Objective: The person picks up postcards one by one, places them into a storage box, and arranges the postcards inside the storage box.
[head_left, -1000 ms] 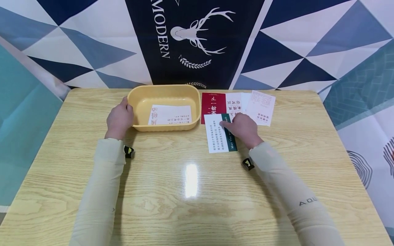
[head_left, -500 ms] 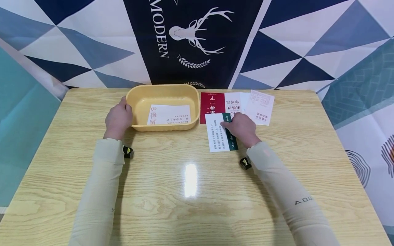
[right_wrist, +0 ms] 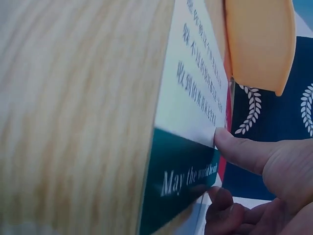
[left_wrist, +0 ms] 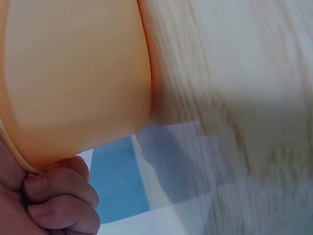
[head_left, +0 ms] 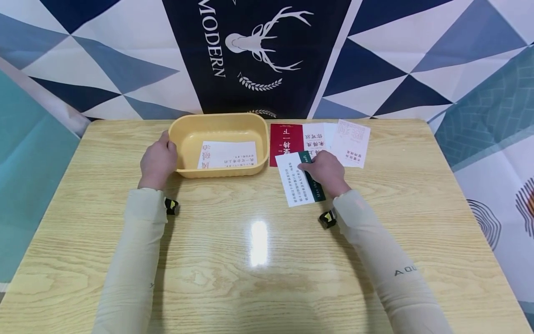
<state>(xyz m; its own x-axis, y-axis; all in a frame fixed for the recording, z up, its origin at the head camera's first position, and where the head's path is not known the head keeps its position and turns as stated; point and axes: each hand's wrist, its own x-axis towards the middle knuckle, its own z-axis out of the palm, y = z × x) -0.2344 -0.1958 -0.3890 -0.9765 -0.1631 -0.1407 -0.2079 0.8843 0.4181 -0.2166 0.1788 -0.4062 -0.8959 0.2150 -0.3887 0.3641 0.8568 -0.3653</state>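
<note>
My left hand (head_left: 158, 160) grips the left end of a yellow plastic basket (head_left: 219, 173), its fingers curled over the rim in the left wrist view. Inside the basket lies a white card (head_left: 228, 154) with red and black characters. Between thumb and fingers, my right hand (head_left: 328, 170) pinches a white and dark green card (right_wrist: 190, 112) printed with text. That card is tilted up off the table in the right wrist view. Behind it lie a red card (head_left: 286, 137), a white card with dark characters (head_left: 314, 133) and a white card with pink print (head_left: 352, 142), partly overlapping.
The wooden table (head_left: 225, 287) reaches toward me, with a bright light reflection in its middle. A patterned cloth (head_left: 258, 55) with a deer head and triangles rises right behind the basket and cards. Black wrist devices (head_left: 327, 219) sit under both forearms.
The green and white card has turned slightly in my right hand, its near edge swinging right. My left hand keeps its hold on the basket. The whole head view has shifted a little.
</note>
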